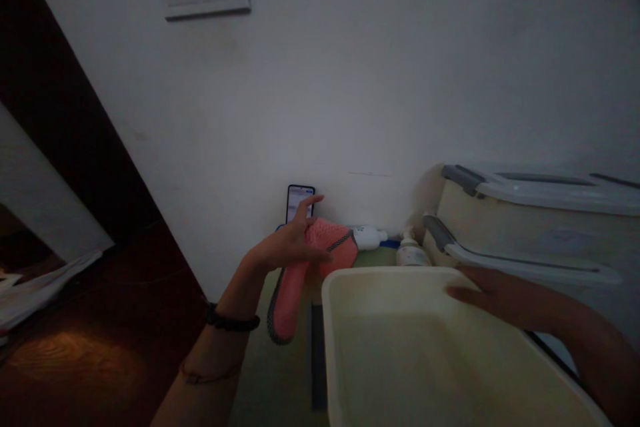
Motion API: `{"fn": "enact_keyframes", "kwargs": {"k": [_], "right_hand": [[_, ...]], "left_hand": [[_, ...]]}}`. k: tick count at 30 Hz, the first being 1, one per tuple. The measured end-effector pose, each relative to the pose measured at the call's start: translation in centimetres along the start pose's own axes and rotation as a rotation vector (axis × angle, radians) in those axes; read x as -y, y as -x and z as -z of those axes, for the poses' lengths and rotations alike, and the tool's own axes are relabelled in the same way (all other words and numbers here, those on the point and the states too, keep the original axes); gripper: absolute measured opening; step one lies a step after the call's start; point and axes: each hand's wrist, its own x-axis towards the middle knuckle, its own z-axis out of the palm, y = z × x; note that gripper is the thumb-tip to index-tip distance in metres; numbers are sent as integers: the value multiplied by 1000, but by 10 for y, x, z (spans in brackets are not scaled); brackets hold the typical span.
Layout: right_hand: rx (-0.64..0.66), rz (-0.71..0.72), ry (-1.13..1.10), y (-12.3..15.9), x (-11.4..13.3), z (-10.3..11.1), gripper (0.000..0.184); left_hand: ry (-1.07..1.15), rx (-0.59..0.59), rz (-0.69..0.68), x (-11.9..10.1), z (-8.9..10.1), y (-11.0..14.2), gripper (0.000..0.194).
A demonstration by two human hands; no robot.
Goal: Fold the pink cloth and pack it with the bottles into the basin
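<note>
Left hand (286, 245) on pink padded piece (327, 233) with dark patterned edging; grip partly open, thumb across its front, 1 finger pointing up past phone (295, 196). Can't tell how firmly it holds. Pink piece sits over green bench (270, 383), just left of cream tub (328, 347). Right hand (505, 295) grip closed on tub's far rim, thumb inside. White bottle (367, 238) and pump bottle (412, 254) behind tub, 2 lidded boxes (520, 230) stacked right.
</note>
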Motion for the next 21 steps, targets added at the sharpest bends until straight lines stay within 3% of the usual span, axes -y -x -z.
{"fn": "enact_keyframes", "kwargs": {"k": [6, 9, 12, 16, 17, 19, 21], "right_hand": [[-5, -27, 50, 0, 9, -4, 53], [-133, 50, -29, 3, 21, -3, 58], [-325, 159, -101, 7, 36, -4, 70], [-497, 414, -181, 7, 55, -5, 80], [-528, 465, -201, 7, 58, -4, 78], [-507, 558, -232, 8, 64, 1, 47], [-500, 514, -332, 11, 66, 8, 25]], "left_hand": [[-100, -17, -242, -27, -8, 7, 102], [-55, -13, -358, -40, -20, 11, 97], [90, 74, -452, -53, -29, 16, 93], [185, 89, -479, -65, -34, 23, 69], [177, 56, -478, -67, -34, 24, 62], [157, -31, -477, -69, -35, 24, 50], [151, -135, -445, -71, -35, 22, 41]]}}
